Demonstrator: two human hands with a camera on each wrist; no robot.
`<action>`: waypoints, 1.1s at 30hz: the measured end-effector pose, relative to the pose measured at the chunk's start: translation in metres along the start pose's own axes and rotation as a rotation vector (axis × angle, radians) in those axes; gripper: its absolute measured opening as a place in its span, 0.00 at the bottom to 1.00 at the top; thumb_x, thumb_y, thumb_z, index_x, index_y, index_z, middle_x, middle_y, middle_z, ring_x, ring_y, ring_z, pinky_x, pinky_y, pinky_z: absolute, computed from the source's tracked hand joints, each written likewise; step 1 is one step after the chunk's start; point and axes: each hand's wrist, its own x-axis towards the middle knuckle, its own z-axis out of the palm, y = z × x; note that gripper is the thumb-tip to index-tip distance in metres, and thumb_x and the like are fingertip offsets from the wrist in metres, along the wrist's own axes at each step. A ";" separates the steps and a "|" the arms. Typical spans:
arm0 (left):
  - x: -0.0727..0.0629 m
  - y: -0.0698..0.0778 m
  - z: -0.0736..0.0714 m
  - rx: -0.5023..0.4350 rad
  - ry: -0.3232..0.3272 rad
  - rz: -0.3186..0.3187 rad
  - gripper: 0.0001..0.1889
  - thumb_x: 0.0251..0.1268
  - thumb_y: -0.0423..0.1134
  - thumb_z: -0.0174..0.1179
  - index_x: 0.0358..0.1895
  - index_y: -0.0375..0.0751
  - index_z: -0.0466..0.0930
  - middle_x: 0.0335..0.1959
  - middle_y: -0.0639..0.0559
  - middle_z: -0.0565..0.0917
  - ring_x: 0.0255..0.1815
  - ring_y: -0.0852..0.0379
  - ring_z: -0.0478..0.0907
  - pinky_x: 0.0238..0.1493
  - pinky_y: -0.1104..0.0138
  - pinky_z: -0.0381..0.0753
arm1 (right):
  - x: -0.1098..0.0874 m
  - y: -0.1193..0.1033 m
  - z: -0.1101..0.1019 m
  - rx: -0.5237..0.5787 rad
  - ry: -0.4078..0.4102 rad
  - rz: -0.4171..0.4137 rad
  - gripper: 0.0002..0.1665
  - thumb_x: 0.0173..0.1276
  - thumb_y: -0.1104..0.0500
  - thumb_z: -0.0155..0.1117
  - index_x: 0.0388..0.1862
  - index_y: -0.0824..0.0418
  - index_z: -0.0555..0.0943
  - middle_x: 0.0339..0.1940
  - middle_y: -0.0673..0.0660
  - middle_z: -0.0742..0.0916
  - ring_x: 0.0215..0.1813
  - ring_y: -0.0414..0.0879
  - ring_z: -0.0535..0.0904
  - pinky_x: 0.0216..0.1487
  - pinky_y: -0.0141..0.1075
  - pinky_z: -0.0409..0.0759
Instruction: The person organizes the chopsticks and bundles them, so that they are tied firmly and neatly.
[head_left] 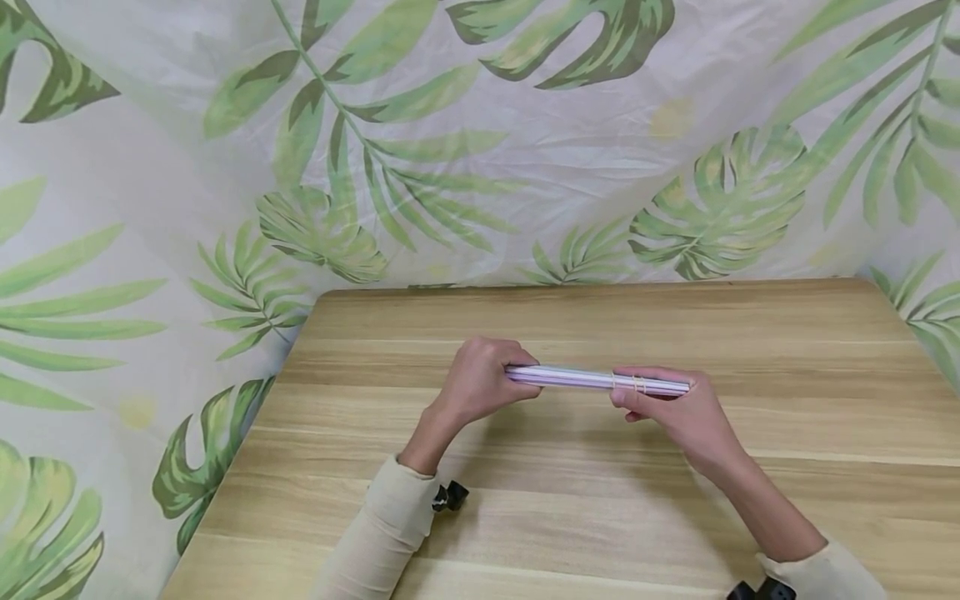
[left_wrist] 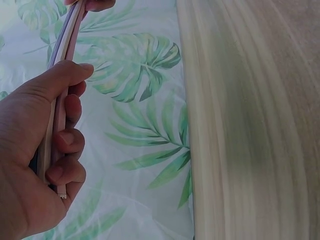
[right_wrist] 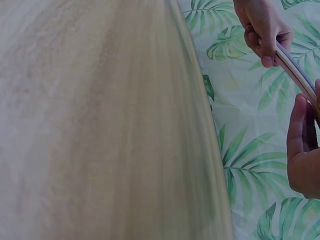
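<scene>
In the head view, a slim bundle of long, thin strips in white, lilac and pink (head_left: 573, 377) is held roughly level above the table. Whether they are straws, sticks or folded strips, I cannot tell. My left hand (head_left: 483, 375) grips its left end, and in the left wrist view the fingers curl round the strips (left_wrist: 61, 107). Toward the other end, my right hand (head_left: 686, 412) holds the bundle between thumb and fingers. Two thin pale bands (head_left: 639, 383) circle it there. The right wrist view catches only part of the right hand (right_wrist: 304, 150), at its edge.
Below the hands lies a wood-grain table (head_left: 570, 533). A cloth printed with green leaves (head_left: 585, 167) hangs behind it and down its left side. Small black devices (head_left: 450, 497) sit at both cuffs.
</scene>
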 end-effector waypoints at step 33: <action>-0.001 0.001 -0.005 0.042 0.002 -0.019 0.05 0.51 0.35 0.77 0.30 0.50 0.92 0.24 0.62 0.87 0.22 0.69 0.71 0.28 0.75 0.69 | 0.000 -0.001 -0.006 0.004 0.043 -0.072 0.19 0.67 0.63 0.79 0.55 0.69 0.89 0.41 0.44 0.95 0.40 0.42 0.93 0.46 0.33 0.89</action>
